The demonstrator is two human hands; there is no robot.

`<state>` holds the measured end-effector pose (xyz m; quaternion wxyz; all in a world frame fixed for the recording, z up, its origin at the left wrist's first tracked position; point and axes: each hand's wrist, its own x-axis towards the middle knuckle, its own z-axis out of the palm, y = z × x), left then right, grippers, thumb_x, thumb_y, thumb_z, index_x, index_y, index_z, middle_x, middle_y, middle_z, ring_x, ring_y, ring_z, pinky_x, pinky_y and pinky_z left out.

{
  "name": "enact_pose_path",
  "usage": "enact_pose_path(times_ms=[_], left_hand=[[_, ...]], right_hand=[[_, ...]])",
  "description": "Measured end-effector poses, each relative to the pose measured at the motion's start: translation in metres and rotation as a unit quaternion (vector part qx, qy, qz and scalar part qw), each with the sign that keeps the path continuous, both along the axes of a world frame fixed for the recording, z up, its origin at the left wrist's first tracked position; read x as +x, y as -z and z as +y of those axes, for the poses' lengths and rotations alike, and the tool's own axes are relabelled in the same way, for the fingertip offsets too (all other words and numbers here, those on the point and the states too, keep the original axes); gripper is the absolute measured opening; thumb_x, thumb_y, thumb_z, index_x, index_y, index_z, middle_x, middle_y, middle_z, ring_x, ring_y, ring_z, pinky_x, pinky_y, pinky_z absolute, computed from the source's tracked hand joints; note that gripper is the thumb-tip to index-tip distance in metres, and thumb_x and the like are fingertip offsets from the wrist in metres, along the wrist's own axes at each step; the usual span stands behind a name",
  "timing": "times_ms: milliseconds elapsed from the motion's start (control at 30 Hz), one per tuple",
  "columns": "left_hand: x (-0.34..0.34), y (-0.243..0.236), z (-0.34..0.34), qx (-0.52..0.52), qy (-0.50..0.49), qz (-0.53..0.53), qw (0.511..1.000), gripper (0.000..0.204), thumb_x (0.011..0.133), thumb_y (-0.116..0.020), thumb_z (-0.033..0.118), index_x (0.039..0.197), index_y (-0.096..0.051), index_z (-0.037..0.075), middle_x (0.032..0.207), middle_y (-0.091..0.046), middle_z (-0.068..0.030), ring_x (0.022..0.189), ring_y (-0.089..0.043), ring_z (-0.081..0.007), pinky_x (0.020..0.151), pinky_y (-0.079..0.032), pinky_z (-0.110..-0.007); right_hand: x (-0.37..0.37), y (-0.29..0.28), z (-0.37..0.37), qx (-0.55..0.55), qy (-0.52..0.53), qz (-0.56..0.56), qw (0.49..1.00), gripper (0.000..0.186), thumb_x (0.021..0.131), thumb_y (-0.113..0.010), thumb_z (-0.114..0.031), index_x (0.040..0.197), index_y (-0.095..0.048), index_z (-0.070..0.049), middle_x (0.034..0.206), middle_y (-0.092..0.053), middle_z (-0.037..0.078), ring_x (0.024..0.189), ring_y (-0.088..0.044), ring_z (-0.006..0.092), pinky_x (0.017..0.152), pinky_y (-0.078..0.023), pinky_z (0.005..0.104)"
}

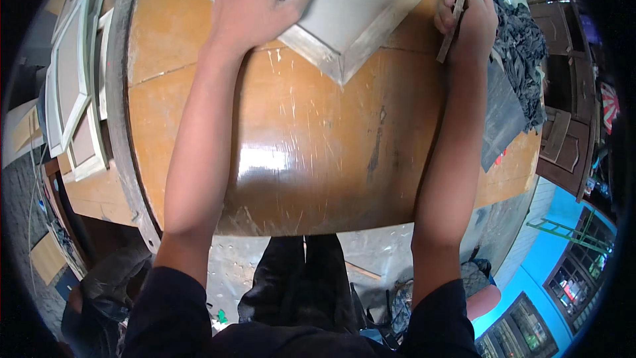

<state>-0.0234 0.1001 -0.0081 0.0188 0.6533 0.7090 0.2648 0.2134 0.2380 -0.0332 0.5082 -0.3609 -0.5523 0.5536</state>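
Left hand point(255, 0) presses spread flat on the grey-primed framed panel point(358, 6), right hand point(467, 16) pinches a thin wooden strip point(456, 16); panel appears unfinished, similar panels point(73, 86) stacked aside.

One framed panel point(344, 6) on table, three stacked point(69, 79) aside.

Orange-brown scratched tabletop point(298, 152), pale grey-white framed panel point(358, 6), dark grey cloth heap point(523, 53), turquoise wall point(563, 252)

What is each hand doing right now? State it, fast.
Left hand: open, pressed flat on the grey framed panel.
Right hand: closed around a thin wooden strip.
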Motion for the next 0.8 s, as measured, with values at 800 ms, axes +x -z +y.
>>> enact_pose_path(times_ms=[800], left_hand=[[-0.017, 0.022, -0.004, 0.144, 0.049, -0.113, 0.982, 0.018, 0.093, -0.063, 0.015, 0.104, -0.073, 0.005, 0.102, -0.074, -0.0059, 0.098, -0.068, -0.0182, 0.114, -0.032, -0.046]], right_hand=[[0.0, 0.018, 0.011, -0.145, -0.412, 0.493, 0.752, 0.053, 0.104, -0.041, -0.025, 0.151, -0.031, -0.002, 0.054, -0.043, -0.001, 0.035, -0.037, 0.0078, 0.029, -0.03, 0.024]])
